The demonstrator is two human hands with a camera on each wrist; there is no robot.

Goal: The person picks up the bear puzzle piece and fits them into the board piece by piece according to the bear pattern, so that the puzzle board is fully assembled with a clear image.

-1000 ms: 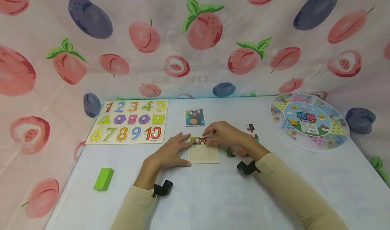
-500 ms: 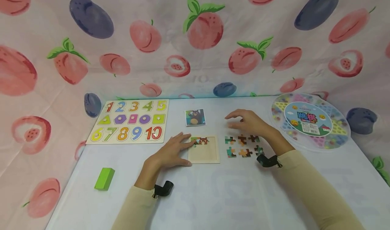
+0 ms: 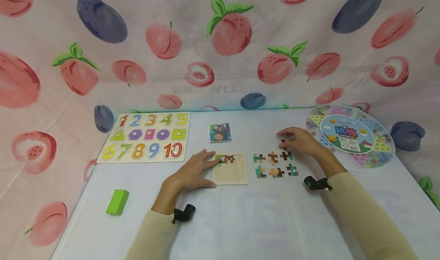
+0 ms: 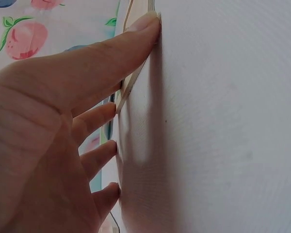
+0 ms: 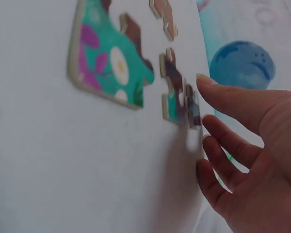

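Observation:
My left hand (image 3: 190, 172) rests with spread fingers at the left side of a wooden puzzle tray (image 3: 229, 176). Its thumb touches the tray's edge in the left wrist view, and a finger reaches the joined bear-picture pieces (image 3: 228, 159) in the tray's upper left. To the right, my right hand (image 3: 298, 140) hovers over the farthest loose jigsaw piece (image 3: 281, 141), thumb and fingers parted around it. In the right wrist view that dark piece (image 5: 192, 108) lies at the fingertips; firm contact cannot be made out. Several other jigsaw pieces (image 3: 276, 172) lie in two rows beside the tray.
A bear picture card (image 3: 220, 132) lies behind the tray. A number-and-shape board (image 3: 144, 137) is at back left, a green block (image 3: 117, 202) at front left. The round Chinese checkers set (image 3: 348, 137) lies at back right, close to my right forearm. A fruit-print cloth (image 3: 227, 80) hangs behind.
My right hand has left the tray, where joined pieces now show uncovered, and has moved right to the farthest loose jigsaw piece. The left hand stays in place.

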